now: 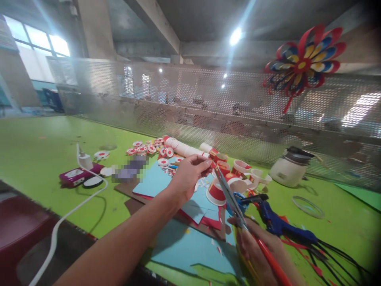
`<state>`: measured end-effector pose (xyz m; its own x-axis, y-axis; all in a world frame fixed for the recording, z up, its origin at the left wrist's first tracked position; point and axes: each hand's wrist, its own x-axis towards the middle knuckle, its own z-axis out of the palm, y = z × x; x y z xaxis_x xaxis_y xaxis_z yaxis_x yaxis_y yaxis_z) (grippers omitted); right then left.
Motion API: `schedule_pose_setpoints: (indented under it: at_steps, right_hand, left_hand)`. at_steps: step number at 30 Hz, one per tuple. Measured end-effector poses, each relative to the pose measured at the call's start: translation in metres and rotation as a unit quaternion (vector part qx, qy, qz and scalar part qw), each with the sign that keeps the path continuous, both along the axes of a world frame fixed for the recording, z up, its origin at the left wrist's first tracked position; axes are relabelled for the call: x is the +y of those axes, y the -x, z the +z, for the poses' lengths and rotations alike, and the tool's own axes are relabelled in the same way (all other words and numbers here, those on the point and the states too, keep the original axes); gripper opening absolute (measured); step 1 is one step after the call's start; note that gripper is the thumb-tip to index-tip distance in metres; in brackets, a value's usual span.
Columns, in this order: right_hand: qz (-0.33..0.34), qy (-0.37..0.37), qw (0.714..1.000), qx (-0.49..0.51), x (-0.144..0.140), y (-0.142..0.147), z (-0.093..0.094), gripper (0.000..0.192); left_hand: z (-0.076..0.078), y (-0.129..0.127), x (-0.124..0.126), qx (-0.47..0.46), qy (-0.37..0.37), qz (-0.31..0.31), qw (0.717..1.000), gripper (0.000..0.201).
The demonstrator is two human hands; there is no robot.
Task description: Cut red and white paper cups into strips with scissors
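My right hand (263, 248) is closed round the scissors (230, 196). Their blades point up and to the left, and part of the red handle shows below the hand. My left hand (189, 174) is pinched near the blade tips; whatever is between its fingertips is too small to make out. Under my hands are light blue paper sheets (154, 182), with red sheets and small paper scraps among them. Cut red-and-white paper cups (216, 192) stand just beyond the blades. Beside the scissors lies a blue glue gun (275, 222).
A long roll of stacked white cups (184, 147) lies behind, next to several red-and-white discs (143, 149). At left a white cable (56, 230) runs past a purple box (79, 176). A white jug (288, 169) stands right, before a perforated metal screen (190, 103) with a paper flower (303, 63).
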<state>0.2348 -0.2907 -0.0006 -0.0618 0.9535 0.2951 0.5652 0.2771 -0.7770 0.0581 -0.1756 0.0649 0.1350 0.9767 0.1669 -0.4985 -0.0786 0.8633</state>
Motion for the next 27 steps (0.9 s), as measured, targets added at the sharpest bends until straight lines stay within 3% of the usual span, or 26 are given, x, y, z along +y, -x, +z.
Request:
schedule_pose_setpoints:
  at_steps: [10, 15, 22, 27]
  right_hand:
    - [-0.024, 0.044, 0.999, 0.004, 0.000, 0.000, 0.008, 0.041]
    - [-0.057, 0.062, 0.995, 0.047, -0.001, 0.002, 0.014, 0.040]
    - [-0.106, -0.022, 0.992, 0.069, 0.001, -0.003, 0.021, 0.029]
    - [-0.111, -0.063, 0.985, 0.112, 0.003, -0.003, 0.019, 0.034]
  left_hand:
    - [0.001, -0.001, -0.005, -0.004, -0.011, -0.029, 1.000, 0.008]
    - [-0.004, -0.009, -0.012, 0.039, -0.028, -0.100, 0.994, 0.009]
    - [-0.011, -0.026, -0.031, 0.128, -0.021, -0.199, 0.971, 0.014]
    - [-0.012, -0.033, -0.043, 0.150, 0.018, -0.242, 0.958, 0.013]
